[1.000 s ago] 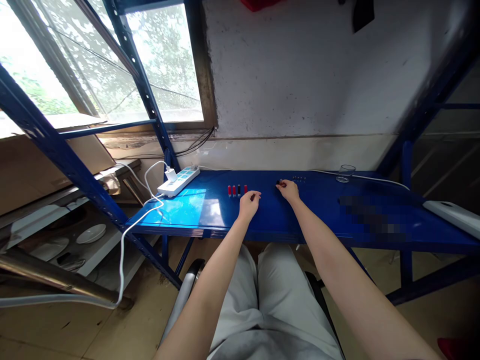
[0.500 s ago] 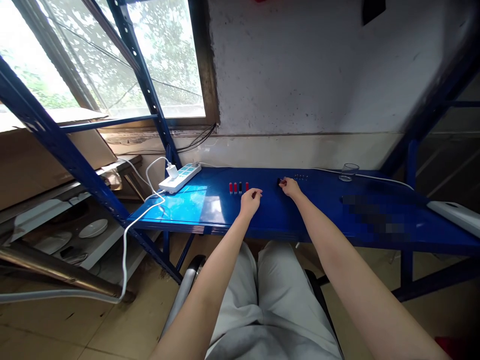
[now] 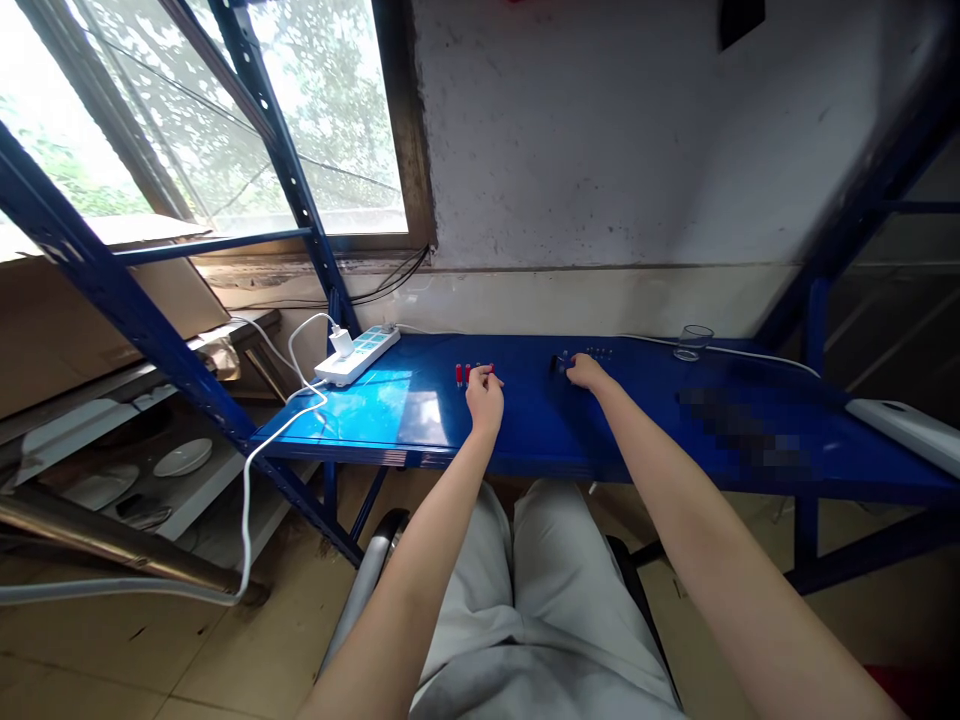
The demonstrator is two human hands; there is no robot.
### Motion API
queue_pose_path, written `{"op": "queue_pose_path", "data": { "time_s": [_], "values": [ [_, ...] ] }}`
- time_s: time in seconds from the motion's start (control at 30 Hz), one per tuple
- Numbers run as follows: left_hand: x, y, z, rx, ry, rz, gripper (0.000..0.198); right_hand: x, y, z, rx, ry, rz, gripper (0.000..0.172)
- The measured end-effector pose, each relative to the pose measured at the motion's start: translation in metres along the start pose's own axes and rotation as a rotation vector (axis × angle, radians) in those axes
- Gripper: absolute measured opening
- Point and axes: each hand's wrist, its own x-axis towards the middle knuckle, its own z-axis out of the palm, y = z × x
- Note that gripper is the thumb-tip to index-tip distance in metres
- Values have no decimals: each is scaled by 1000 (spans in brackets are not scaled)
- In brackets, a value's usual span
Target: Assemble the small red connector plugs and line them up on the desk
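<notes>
My left hand (image 3: 486, 400) is over a short row of small cylinders with red or black bodies, its fingers curled into a pinch. Two red cylinders (image 3: 459, 375) stand out left of it; the fingers partly cover the rest of the row, so what they hold is hidden. Further right, my right hand (image 3: 584, 372) is closed at the fingertips, low over the blue tabletop (image 3: 532, 420). A small dark piece (image 3: 553, 364) lies just left of those fingertips. Behind the right hand sit several tiny shiny pieces (image 3: 600, 352), too small to name.
A white power strip (image 3: 358, 356) with a plugged-in charger lies at the table's left end, its cable (image 3: 250, 500) hanging over the front edge. A clear glass (image 3: 693, 343) stands at the back right. A white object (image 3: 904, 428) is at the right end. Blue frame posts (image 3: 289, 170) rise beside the table.
My left hand has moved left onto the row of cylinders and covers the black one. The dark piece that was at my right fingertips now shows slightly apart from them.
</notes>
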Motion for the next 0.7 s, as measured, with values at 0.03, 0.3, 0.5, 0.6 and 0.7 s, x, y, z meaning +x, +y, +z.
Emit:
{"op": "queue_pose_path", "data": {
  "time_s": [0.03,0.3,0.5,0.6,0.7],
  "values": [
    [1,0,0,10,19,-17,21,-10,-1,0,16,30,9,29],
    [1,-6,3,196,-7,-63,23,-76,-12,20,398,508,-366,25],
    [2,1,-2,322,-15,-35,31,-79,-10,23,382,424,-431,23],
    [5,4,-8,433,-86,-27,41,-80,-10,23,373,387,-440,23],
    [10,5,-12,561,-200,-1,55,-81,-10,24,363,368,-442,22]
  ]
}}
